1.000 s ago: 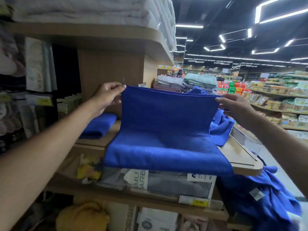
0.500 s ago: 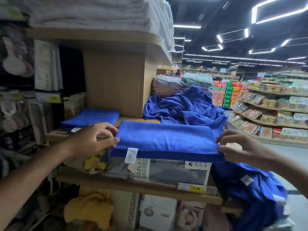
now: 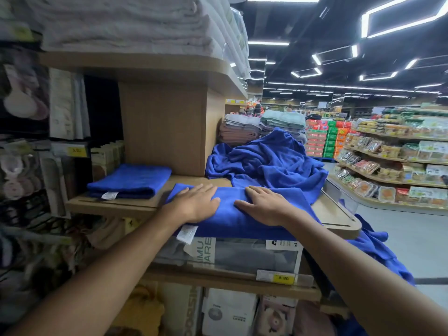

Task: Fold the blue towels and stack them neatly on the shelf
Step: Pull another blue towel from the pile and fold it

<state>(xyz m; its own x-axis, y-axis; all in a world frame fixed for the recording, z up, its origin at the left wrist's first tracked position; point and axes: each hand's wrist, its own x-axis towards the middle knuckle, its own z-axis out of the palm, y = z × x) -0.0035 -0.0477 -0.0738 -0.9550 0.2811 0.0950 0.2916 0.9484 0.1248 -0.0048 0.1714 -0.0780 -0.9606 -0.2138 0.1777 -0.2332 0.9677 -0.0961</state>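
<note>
folded blue towel (image 3: 232, 221) lies under left hand (image 3: 196, 204) – right hand (image 3: 264, 207).

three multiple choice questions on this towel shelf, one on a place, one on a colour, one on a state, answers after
1. Where does the folded stack lie relative to the towel under the hands?
A. left of it on the same shelf
B. on the floor
C. on top of it

2. What colour are the top-shelf towels?
A. red
B. white
C. black

3. How are the left hand and right hand placed?
A. pinching corners
B. flat on the towel
C. hanging free

Answers: 1 A, it sits on the same wooden board further left. 2 B, pale white folds. 3 B, straight fingers spread on the blue cloth.
</note>
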